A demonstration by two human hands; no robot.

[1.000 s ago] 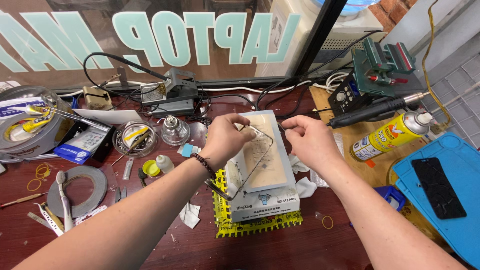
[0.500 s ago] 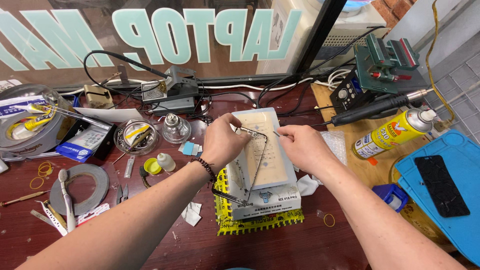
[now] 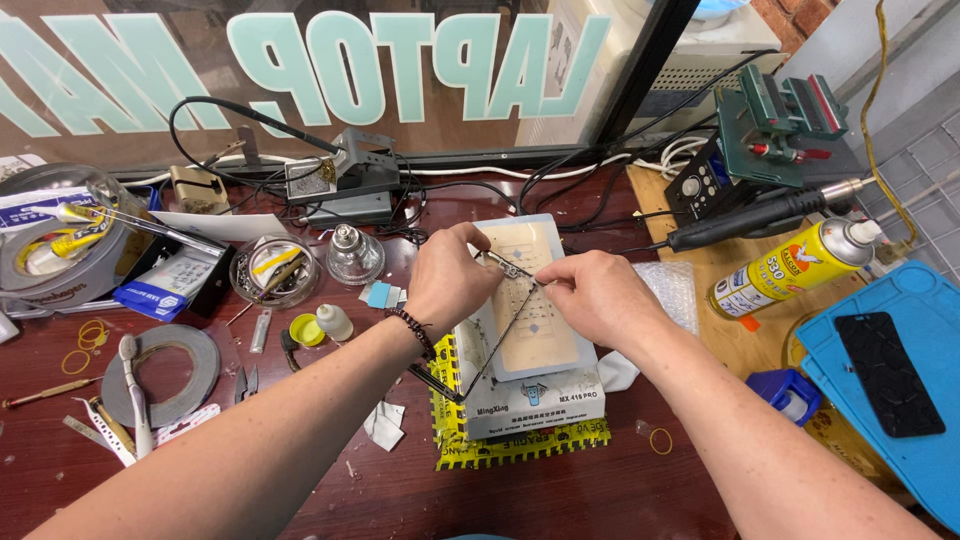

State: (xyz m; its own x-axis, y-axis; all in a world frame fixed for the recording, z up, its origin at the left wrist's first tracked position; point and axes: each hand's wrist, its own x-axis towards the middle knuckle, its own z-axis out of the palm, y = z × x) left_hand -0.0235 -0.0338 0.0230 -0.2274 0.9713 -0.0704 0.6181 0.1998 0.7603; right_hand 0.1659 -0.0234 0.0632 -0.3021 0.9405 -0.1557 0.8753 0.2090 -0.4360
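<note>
On the dark red table (image 3: 560, 500) a white heating plate (image 3: 530, 300) sits near the middle, on a yellow mat (image 3: 500, 445). Above the plate, the left hand (image 3: 450, 280) and right hand (image 3: 590, 295) both pinch a thin black frame (image 3: 500, 335) (tilted, its lower corner toward the mat).
</note>
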